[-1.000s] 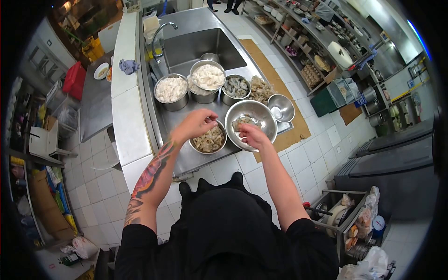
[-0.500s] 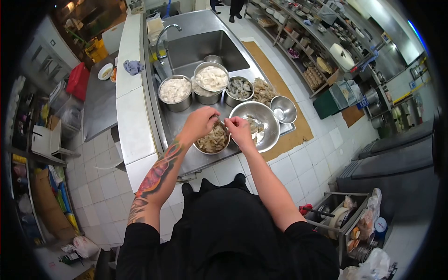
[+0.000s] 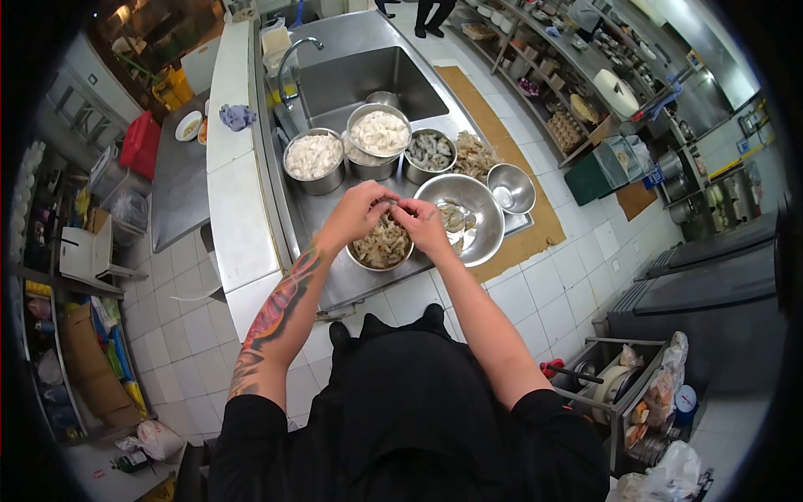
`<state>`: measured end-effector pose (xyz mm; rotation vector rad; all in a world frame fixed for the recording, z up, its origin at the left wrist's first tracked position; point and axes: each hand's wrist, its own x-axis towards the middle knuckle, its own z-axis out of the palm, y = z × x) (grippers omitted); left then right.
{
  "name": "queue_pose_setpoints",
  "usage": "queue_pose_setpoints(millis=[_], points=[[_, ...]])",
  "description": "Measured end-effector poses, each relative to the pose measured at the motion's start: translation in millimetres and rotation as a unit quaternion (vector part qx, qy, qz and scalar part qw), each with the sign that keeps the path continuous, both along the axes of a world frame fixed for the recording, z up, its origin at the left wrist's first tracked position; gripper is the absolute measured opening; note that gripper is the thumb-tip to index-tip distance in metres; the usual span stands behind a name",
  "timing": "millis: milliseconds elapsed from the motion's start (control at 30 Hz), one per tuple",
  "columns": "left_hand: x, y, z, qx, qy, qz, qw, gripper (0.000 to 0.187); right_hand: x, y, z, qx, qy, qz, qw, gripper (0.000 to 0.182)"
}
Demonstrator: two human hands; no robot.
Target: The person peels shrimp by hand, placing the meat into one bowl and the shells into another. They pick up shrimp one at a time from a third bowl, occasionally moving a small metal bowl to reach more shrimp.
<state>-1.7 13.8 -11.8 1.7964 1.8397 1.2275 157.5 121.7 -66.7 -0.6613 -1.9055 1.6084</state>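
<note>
My left hand and my right hand meet with fingertips pinched together, closed on a small shrimp mostly hidden by the fingers. Directly beneath them is a metal bowl of unpeeled shrimp. To the right of it stands a wide steel bowl with some shrimp in its bottom. Behind the hands, a steel pot holds grey peeled shrimp. A loose heap of shrimp shells and heads lies beside that pot.
Pots of pale, whitish food stand at the back left, one bowl stacked on another pot. A smaller steel bowl sits at the right edge. Behind are the sink and faucet; a tiled ledge runs along the left.
My right hand has moved left and my fingertips have come together over the bowl of unpeeled shrimp. The view has shifted slightly; the bowls and pots stay put.
</note>
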Motion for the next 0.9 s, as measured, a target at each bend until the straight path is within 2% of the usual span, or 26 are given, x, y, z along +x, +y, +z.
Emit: queue_pose_setpoints(millis=[133, 200, 333, 433, 500, 567, 633, 667, 700, 733, 800, 833, 900], points=[[0, 2, 3, 0.001, -0.019, 0.002, 1.0, 0.021, 0, -2, 6, -0.039, 0.02, -0.02, 0.999, 0.023], [0, 3, 3, 0.007, -0.083, 0.009, 0.996, 0.02, -1, -5, 14, -0.048, 0.031, -0.023, 0.998, 0.023], [2, 2, 7, 0.016, -0.099, 0.02, 0.995, 0.019, -3, -7, 19, -0.052, 0.049, -0.037, 0.997, 0.024], [4, 0, 9, 0.011, -0.053, 0.049, 0.997, 0.019, -3, -9, 20, -0.05, 0.014, -0.05, 0.997, 0.025], [1, 0, 5, 0.044, 0.023, 0.064, 0.997, 0.02, -2, -9, 19, -0.044, 0.001, -0.05, 0.998, 0.025], [-5, -3, 1, 0.02, 0.028, 0.086, 0.996, 0.022, -4, -10, 17, -0.036, -0.012, -0.048, 0.998, 0.026], [-13, -2, -8, -0.002, 0.034, 0.103, 0.994, 0.023, -5, -11, 8, 0.053, -0.073, -0.076, 0.993, 0.025], [-20, -2, -15, -0.007, 0.043, 0.099, 0.994, 0.025, -5, -10, 4, 0.054, -0.073, -0.076, 0.993, 0.025], [-21, -3, -13, -0.012, 0.053, 0.094, 0.994, 0.027, -5, -9, -1, 0.17, -0.168, -0.023, 0.971, 0.025], [-20, -5, -12, -0.011, 0.054, 0.094, 0.994, 0.027, -4, -8, -5, 0.282, -0.257, 0.03, 0.924, 0.025], [-21, -9, -3, -0.102, -0.013, 0.098, 0.99, 0.03, -5, -8, -7, 0.253, -0.215, -0.012, 0.943, 0.025], [-22, -7, 1, -0.099, -0.013, 0.1, 0.99, 0.03, -6, -7, -6, 0.222, -0.174, -0.049, 0.958, 0.026], [-18, -7, 1, -0.128, -0.1, 0.088, 0.983, 0.03, -5, -7, 3, 0.195, -0.142, -0.064, 0.968, 0.027]])
